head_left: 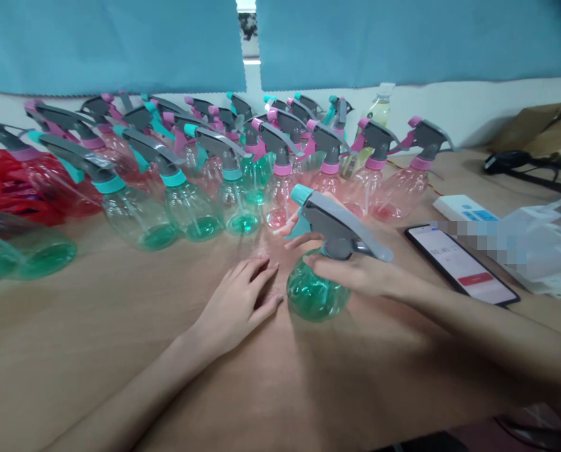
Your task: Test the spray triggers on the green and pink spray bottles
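A clear green spray bottle with a grey and teal trigger head stands upright on the table in front of me. Around its neck, just under the head, my right hand is closed, with some fingers up by the teal trigger. My left hand lies palm down on the wood to the left of the bottle. Its fingers are stretched out and apart, holding nothing, and the tips come close to the bottle. Behind both hands stand more spray bottles, among them a green one and a pink one.
Several rows of green and pink spray bottles fill the back of the wooden table. A red plastic bag is at the left. On the right are a phone, a white box, clear plastic packaging and black glasses.
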`<state>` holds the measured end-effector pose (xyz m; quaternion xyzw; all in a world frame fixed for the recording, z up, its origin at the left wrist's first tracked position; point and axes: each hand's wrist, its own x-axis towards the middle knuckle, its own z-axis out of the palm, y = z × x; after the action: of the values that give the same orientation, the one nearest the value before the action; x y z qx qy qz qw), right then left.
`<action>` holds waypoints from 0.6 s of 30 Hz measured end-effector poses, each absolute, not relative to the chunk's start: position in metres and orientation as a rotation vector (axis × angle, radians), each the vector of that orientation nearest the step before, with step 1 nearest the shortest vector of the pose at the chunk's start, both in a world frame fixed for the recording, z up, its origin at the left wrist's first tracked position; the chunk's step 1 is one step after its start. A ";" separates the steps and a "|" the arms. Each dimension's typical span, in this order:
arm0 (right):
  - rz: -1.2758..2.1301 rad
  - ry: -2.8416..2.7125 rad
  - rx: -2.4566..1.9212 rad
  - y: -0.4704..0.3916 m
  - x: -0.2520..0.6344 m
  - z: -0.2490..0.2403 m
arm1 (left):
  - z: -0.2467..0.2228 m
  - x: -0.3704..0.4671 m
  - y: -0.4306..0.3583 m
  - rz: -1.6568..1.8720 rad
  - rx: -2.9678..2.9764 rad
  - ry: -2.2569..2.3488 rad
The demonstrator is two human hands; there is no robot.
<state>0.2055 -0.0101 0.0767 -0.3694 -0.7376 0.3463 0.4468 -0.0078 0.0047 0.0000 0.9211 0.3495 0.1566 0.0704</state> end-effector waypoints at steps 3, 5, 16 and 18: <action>0.876 -1.853 -0.894 -0.012 0.204 0.082 | -0.002 -0.009 0.006 0.465 2.786 1.053; 0.890 -1.864 -0.907 -0.013 0.204 0.085 | -0.003 -0.010 0.006 0.473 2.783 1.051; 0.780 -1.845 -0.935 -0.016 0.204 0.085 | 0.001 -0.009 0.005 0.441 2.778 1.056; 0.715 -1.876 -1.000 -0.017 0.205 0.086 | 0.000 -0.009 0.005 0.444 2.774 1.053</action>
<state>0.2047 -0.0170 0.0860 -0.4014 -0.7534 0.2873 0.4344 -0.0092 0.0054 0.0000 0.9223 0.3501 0.1476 0.0707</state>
